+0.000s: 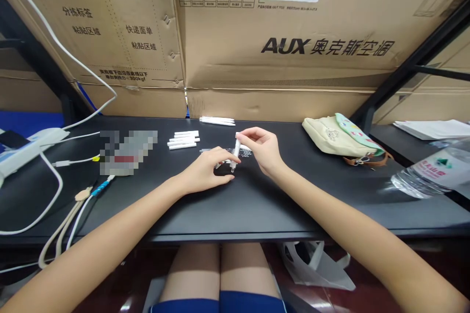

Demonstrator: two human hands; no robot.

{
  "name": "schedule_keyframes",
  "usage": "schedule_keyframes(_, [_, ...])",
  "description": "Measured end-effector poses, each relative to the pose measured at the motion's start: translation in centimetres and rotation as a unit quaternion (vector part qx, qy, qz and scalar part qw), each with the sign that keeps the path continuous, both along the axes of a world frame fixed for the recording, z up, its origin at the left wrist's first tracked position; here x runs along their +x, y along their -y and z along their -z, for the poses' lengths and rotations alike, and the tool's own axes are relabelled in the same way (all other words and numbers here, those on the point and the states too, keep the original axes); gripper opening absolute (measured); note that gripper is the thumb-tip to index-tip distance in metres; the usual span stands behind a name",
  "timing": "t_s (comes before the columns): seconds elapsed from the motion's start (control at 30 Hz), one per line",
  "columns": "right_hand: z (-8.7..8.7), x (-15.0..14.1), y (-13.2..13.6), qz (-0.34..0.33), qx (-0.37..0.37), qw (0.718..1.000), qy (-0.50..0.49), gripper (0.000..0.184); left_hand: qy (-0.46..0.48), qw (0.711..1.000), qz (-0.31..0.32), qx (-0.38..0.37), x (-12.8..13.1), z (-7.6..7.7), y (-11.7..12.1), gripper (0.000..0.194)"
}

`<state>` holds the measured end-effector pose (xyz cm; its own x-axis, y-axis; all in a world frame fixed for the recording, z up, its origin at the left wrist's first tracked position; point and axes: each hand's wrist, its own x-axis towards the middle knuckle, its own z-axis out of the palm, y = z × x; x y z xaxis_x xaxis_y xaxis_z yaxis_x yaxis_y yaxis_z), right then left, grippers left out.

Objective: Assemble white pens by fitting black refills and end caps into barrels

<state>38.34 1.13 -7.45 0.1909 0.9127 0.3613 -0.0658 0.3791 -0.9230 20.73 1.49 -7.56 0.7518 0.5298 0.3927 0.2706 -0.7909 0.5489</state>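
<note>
Where the left hand (205,168) curls in front of the lower end of a white pen-like tube (236,150), its thumb and forefinger stand somewhat apart, and I cannot tell whether that grip bears on it. The tube is nearly upright over the middle of the desk (257,215), with its top pinched in the narrow grip of the right hand (265,150). I would handle it lightly: left fingers low as a steady guide, clear of the small end piece, right thumb and fingertips in line with the tube's length, so that any pressure runs straight and nothing tilts.

Counted from the left: one power strip (33,149); one pixelated object (128,154); about five loose white tubes (182,145) side by side; a back row of slim white sticks (217,121), perhaps four, too tightly laid to be sure; one tube between the hands; a scatter of clear slender pieces (245,153) behind them, too small to count; one cream pouch (326,137); one water bottle (429,171).
</note>
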Motion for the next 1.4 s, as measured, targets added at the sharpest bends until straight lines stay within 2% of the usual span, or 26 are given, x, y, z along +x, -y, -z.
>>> schedule_keyframes(0.17, [0.0, -0.01, 0.0, 0.003, -0.002, 1.0, 0.007, 0.022, 0.021, 1.0, -0.016, 0.011, 0.11, -0.17, 0.16, 0.017])
schedule_keyframes(0.4, [0.05, -0.03, -0.03, 0.0, 0.004, 1.0, -0.002, 0.022, -0.001, 1.0, 0.004, 0.01, -0.05, -0.37, 0.18, 0.032])
schedule_keyframes(0.63, [0.16, 0.03, -0.13, 0.007, 0.002, 1.0, 0.005, 0.026, 0.022, 1.0, -0.016, 0.013, 0.06, -0.12, 0.1, 0.016])
schedule_keyframes(0.83, [0.09, 0.13, -0.08, 0.006, 0.009, 1.0, 0.002, 0.02, 0.004, 1.0, 0.003, 0.01, -0.04, -0.33, 0.18, 0.035])
schedule_keyframes(1.17, [0.06, 0.2, -0.06, 0.003, 0.025, 1.0, 0.001, 0.018, 0.006, 1.0, 0.001, 0.013, -0.07, -0.24, 0.14, 0.033])
schedule_keyframes(1.27, [-0.08, -0.03, 0.26, 0.005, 0.032, 0.999, 0.013, 0.019, 0.037, 0.999, -0.024, -0.024, 0.16, -0.47, 0.51, 0.028])
schedule_keyframes(1.33, [-0.26, -0.41, 0.47, -0.003, 0.038, 0.999, 0.031, 0.02, 0.092, 0.991, -0.047, -0.087, 0.34, -0.55, 0.62, 0.023])
schedule_keyframes(1.4, [-0.53, -0.77, 0.36, -0.027, 0.049, 0.997, 0.05, 0.022, 0.159, 0.971, -0.064, -0.168, 0.44, -0.54, 0.47, 0.024])
